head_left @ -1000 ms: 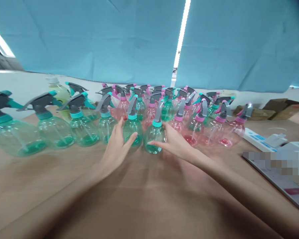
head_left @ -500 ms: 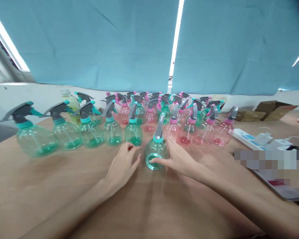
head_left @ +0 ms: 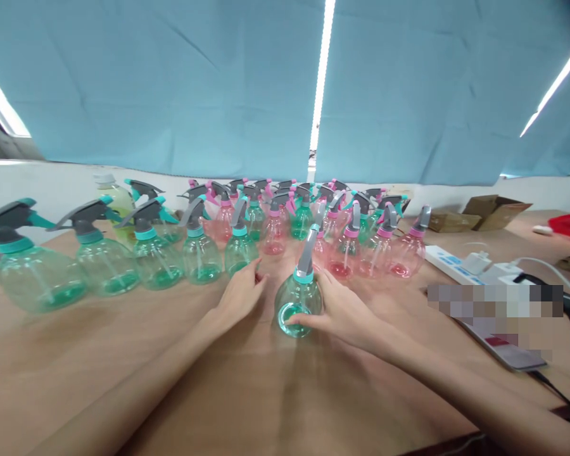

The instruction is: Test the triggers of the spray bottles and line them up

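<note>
A clear green spray bottle (head_left: 292, 293) with a grey trigger head and a turquoise collar is in my right hand (head_left: 344, 310). The thumb lies across its lower front and the fingers go round its far right side, partly hidden. The bottle tilts slightly, base toward me. My left hand (head_left: 240, 294) holds nothing; its thumb and fingers are a little apart, close to the front of another green spray bottle (head_left: 237, 256) standing in the row. Whether the fingertips touch that bottle I cannot tell.
More green spray bottles (head_left: 202, 259) line the left, and pink ones (head_left: 375, 256) the right, with mixed ones behind. A yellowish bottle (head_left: 111, 190) stands back left. At right are a white power strip (head_left: 449, 263), a phone (head_left: 517, 358), cables and cardboard boxes (head_left: 494, 212).
My view has turned a little right, so most things sit further left. The held bottle has come slightly nearer and tilts more. My left hand's thumb and fingers have drawn closer together.
</note>
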A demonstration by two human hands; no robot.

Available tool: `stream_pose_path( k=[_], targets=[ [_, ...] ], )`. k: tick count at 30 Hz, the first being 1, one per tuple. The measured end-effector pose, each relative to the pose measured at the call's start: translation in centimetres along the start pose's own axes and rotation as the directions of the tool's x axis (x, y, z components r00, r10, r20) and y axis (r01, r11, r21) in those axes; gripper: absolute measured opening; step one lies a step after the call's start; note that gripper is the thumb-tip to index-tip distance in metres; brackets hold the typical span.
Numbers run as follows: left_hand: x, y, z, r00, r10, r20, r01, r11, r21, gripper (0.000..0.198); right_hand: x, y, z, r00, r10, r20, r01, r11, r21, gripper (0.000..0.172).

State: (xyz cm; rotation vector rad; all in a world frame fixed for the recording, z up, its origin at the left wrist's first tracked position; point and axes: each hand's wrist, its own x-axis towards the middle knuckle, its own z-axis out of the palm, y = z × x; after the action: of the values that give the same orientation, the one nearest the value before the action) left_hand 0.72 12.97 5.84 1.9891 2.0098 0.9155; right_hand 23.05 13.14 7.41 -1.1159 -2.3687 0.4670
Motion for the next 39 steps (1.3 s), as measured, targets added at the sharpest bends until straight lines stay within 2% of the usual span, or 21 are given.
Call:
stream_pose_path(
  k=[3,7,10,12,14,17,19,22,24,26,29,31,36,39],
  targets=[
    [-0.5,0.8,-0.4,1.0,-0.013,0.002,0.013,0.998,-0.061,0.047,0.1,0.1,0.4,0.999,-0.012,-0.043,0.011,1.0,-0.022,0.074],
    [-2.1,3.4,-1.7,0.999,0.045,0.013,-0.042,0.982,-0.182,0.045,0.1,0.4,1.1,0.993,-0.028,-0.116,0.023,0.998,-0.051,0.077],
    [-3.5,5.9,-2.5,0.972,0.233,0.021,-0.21,0.907,-0.365,0.039,0.0,0.5,1.4,0.986,-0.049,-0.16,0.042,0.998,-0.044,0.074],
    [-4.0,7.5,-2.6,0.945,0.323,0.043,-0.287,0.888,-0.36,0.048,-0.2,0.4,1.4,0.977,-0.102,-0.187,0.092,0.994,-0.063,0.068],
    [-4.1,8.8,-2.3,0.952,0.301,0.048,-0.267,0.899,-0.348,0.054,-0.3,0.2,1.3,0.967,-0.151,-0.207,0.135,0.987,-0.092,0.064],
    [-3.3,10.1,-1.5,0.974,0.223,0.033,-0.186,0.878,-0.442,0.047,-0.6,-0.4,0.9,0.969,-0.168,-0.182,0.154,0.984,-0.089,0.06],
    [-2.5,10.3,-0.9,0.979,0.202,0.027,-0.16,0.845,-0.51,0.037,-0.6,-0.6,0.7,0.981,-0.148,-0.129,0.144,0.989,-0.039,0.063],
    [-1.2,9.8,-0.2,0.976,0.218,-0.01,-0.184,0.798,-0.574,0.026,-0.5,-0.5,0.8,0.992,-0.097,-0.085,0.102,0.993,0.058,0.083],
    [-0.7,9.3,0.1,0.974,0.226,-0.036,-0.202,0.773,-0.602,0.028,-0.1,-0.2,0.9,0.993,-0.099,-0.069,0.106,0.988,0.115,0.095],
    [-0.4,8.7,0.0,0.975,0.217,-0.056,-0.205,0.762,-0.614,0.035,0.3,0.2,0.8,0.987,-0.158,-0.007,0.157,0.975,0.159,0.097],
    [0.0,8.1,-0.8,0.981,0.18,-0.075,-0.188,0.772,-0.607,0.03,0.7,1.5,0.5,0.963,-0.235,0.133,0.211,0.962,0.173,0.083],
    [0.3,7.7,-1.5,0.988,0.147,-0.054,-0.149,0.772,-0.618,0.028,0.7,2.8,0.5,0.949,-0.258,0.179,0.236,0.962,0.136,0.07],
    [0.7,7.3,-2.1,0.994,0.097,-0.042,-0.102,0.762,-0.64,0.03,0.3,6.5,1.7,0.92,-0.363,0.145,0.356,0.932,0.074,0.034],
    [0.6,7.4,-1.9,0.995,0.083,-0.049,-0.095,0.771,-0.629,0.031,0.4,7.6,2.3,0.907,-0.406,0.109,0.401,0.914,0.059,0.034]
  ],
)
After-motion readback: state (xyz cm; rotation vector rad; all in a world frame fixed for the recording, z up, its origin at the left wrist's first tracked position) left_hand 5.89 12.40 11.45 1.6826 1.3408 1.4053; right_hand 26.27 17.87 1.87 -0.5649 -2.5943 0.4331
